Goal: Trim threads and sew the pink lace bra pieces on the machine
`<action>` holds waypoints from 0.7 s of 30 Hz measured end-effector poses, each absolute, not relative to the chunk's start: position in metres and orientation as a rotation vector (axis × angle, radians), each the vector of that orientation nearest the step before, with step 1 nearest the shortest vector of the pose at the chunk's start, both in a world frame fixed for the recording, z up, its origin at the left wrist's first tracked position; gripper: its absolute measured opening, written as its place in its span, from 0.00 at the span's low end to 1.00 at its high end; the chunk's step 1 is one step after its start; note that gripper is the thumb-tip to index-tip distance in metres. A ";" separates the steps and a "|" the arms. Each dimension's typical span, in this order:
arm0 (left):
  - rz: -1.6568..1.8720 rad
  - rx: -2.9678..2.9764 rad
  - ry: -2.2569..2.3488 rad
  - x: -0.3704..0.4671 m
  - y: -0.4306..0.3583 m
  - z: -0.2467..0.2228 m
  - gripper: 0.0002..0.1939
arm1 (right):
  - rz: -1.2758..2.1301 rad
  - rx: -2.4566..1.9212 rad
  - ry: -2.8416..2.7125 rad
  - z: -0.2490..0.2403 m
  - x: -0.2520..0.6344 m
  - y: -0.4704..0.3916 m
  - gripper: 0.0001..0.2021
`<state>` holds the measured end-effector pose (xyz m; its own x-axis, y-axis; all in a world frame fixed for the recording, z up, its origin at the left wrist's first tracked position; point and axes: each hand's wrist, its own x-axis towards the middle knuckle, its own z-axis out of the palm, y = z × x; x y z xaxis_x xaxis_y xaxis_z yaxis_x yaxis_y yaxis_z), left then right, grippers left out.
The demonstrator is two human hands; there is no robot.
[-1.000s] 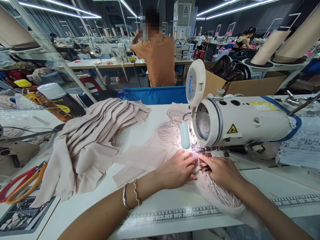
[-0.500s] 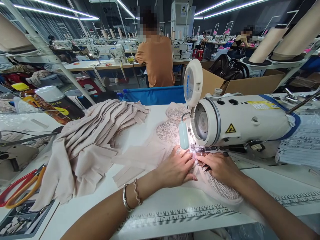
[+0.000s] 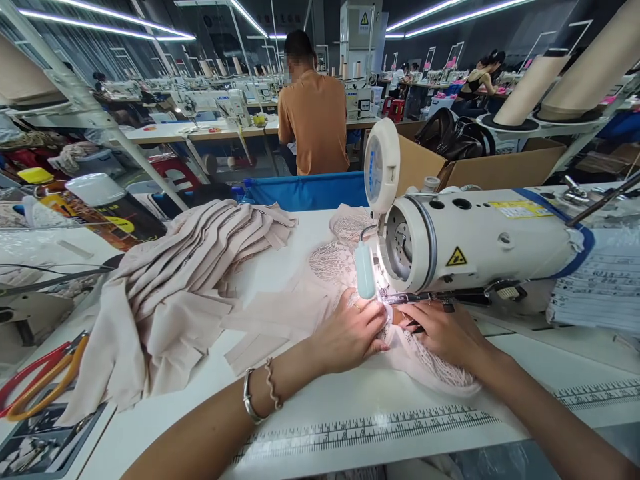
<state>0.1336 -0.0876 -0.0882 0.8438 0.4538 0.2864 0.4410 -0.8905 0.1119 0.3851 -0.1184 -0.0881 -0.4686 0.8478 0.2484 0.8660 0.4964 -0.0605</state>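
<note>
Pale pink lace fabric lies under the head of a white sewing machine, lit near the needle. My left hand is closed on the fabric just left of the needle, fingers bent and thumb low. On the other side, my right hand pinches the fabric close to the presser foot. A small dark tool shows beneath its fingers, its kind hidden. The needle tip is covered by my fingers and a pale green lamp. More lace spreads behind my left hand.
A stack of pale fabric strips lies left, with orange-handled scissors and a tray of small parts nearer. Bottles stand behind. A ruler strip runs along the front edge. A person in a brown shirt sits ahead.
The machine's inner wheel, blurred before, now shows its parts sharply. The lace by my right hand has shifted slightly. My hands stay at the needle. The person ahead has lowered an arm.
</note>
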 end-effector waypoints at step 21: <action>0.469 2.938 0.770 0.134 -0.086 -0.087 0.18 | 0.016 -1.570 -2.634 -0.081 0.387 -0.115 0.37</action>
<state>0.1342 -0.0863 -0.0868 0.8279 0.4890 0.2746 0.4681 -0.8722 0.1418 0.3869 -0.1148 -0.0805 -0.4740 0.8786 0.0591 0.8778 0.4767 -0.0471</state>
